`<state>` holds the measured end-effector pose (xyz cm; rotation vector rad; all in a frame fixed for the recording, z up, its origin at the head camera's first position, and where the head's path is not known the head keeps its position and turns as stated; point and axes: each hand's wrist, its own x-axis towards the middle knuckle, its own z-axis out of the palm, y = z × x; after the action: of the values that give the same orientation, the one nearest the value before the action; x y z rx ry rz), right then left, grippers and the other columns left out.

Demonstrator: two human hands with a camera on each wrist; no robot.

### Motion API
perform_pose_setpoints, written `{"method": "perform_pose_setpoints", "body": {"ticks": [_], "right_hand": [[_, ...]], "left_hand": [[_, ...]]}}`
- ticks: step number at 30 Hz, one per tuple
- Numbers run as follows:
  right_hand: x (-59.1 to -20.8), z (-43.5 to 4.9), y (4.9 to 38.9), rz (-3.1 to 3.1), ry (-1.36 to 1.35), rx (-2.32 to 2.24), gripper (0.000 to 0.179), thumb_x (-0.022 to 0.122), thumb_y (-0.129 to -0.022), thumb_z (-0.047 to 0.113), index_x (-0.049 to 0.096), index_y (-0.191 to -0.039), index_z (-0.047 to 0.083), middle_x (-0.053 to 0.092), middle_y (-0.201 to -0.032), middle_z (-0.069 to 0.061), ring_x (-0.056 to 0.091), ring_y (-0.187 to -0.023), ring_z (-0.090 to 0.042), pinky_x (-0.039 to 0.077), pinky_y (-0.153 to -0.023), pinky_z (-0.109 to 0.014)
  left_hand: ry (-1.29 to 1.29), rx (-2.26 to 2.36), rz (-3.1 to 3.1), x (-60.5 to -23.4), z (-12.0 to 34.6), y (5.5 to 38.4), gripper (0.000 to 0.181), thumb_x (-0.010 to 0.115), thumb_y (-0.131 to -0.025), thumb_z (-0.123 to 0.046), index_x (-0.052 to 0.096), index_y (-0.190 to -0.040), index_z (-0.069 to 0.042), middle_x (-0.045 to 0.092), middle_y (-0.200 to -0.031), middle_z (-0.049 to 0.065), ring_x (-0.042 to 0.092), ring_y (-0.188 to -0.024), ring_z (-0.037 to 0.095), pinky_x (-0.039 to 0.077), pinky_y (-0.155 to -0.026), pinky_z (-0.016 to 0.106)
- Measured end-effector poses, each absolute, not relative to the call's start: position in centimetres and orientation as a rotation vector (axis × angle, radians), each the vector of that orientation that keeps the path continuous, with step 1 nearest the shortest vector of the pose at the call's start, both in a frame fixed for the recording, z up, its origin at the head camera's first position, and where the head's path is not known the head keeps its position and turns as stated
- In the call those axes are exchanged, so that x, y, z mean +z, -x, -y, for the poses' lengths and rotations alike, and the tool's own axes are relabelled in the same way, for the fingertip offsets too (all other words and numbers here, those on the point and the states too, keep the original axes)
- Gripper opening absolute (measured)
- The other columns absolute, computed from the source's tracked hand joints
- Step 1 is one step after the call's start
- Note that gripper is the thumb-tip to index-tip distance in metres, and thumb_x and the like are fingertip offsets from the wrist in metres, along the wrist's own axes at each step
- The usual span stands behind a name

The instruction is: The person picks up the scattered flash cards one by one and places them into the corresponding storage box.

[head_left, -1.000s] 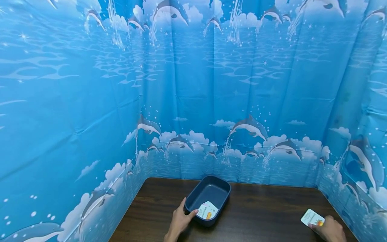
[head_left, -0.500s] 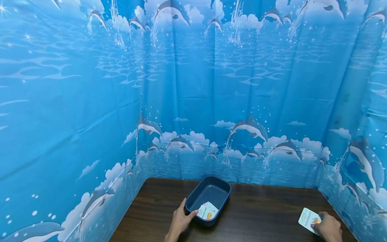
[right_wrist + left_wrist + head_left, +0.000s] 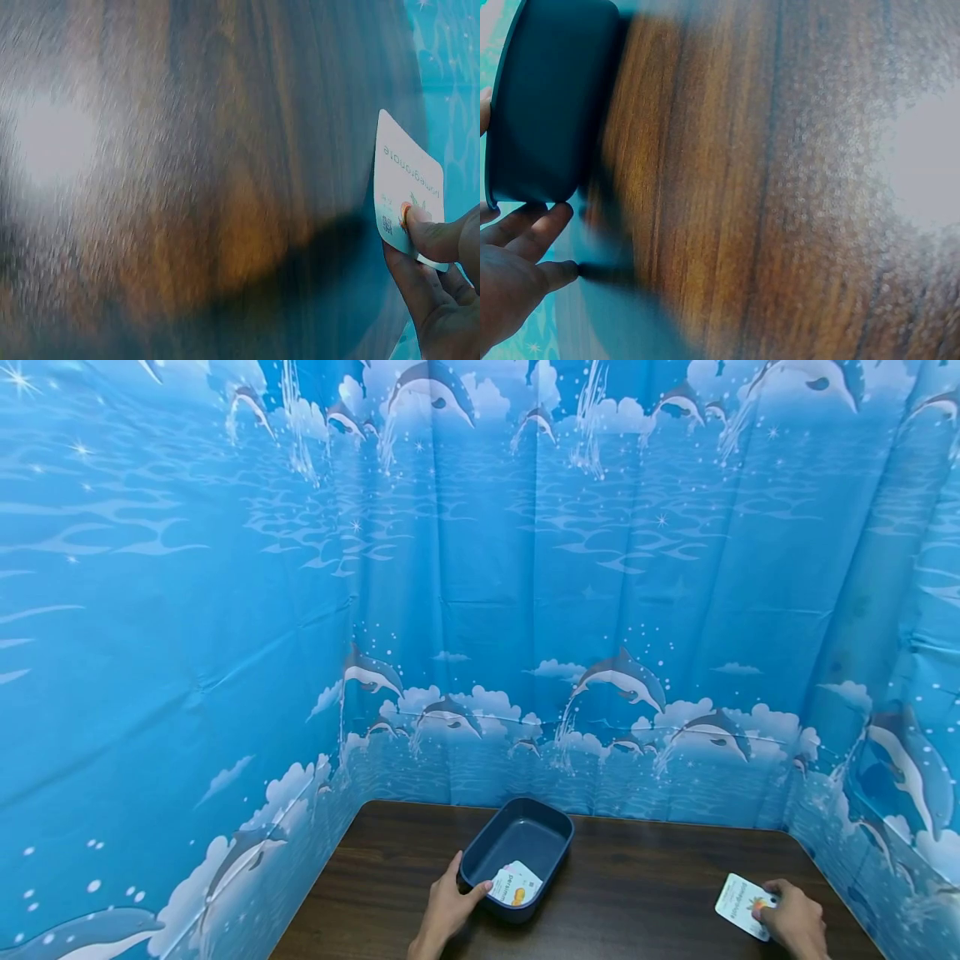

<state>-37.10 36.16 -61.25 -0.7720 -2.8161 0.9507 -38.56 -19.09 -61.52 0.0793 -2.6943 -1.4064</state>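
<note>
A dark blue rectangular bin stands on the table, turned slightly. My left hand holds it at its near left corner, thumb over the rim and the other fingers along the outer wall. Inside, at the near end, lie white cards, the top one a fruit flashcard with an orange picture and partly readable lettering. Over at the right, my right hand pinches a white pomegranate flashcard by its edge, thumb on the printed face and fingers behind. The card tilts above the tabletop.
The dark wooden table has rounded far corners. A blue dolphin-print curtain surrounds its back and both sides, close to the table edges. The bin sits near the back edge.
My right hand has moved left with the pomegranate flashcard, and more of the card's face shows. The left hand and the bin have stayed in place.
</note>
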Motion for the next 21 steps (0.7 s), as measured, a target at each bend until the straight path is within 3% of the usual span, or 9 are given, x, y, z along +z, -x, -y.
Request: {"method": "perform_pose_setpoints", "body": {"ticks": [21], "right_hand": [[-60.3, -32.8, 38.5, 2.83, 0.525, 1.049, 0.051, 0.082, -0.083, 0.003, 0.062, -0.126, -0.014, 0.066, -0.112, -0.036, 0.062, -0.093, -0.042, 0.053, -0.08, -0.057]], "left_hand": [[-0.096, -1.402, 2.702, -61.9, 19.1, 38.7, 0.096, 0.086, -0.092, -0.042, 0.041, -0.159, 0.01, 0.054, -0.151, 0.04, 0.058, -0.135, 0.055, 0.05, -0.107, 0.069]]}}
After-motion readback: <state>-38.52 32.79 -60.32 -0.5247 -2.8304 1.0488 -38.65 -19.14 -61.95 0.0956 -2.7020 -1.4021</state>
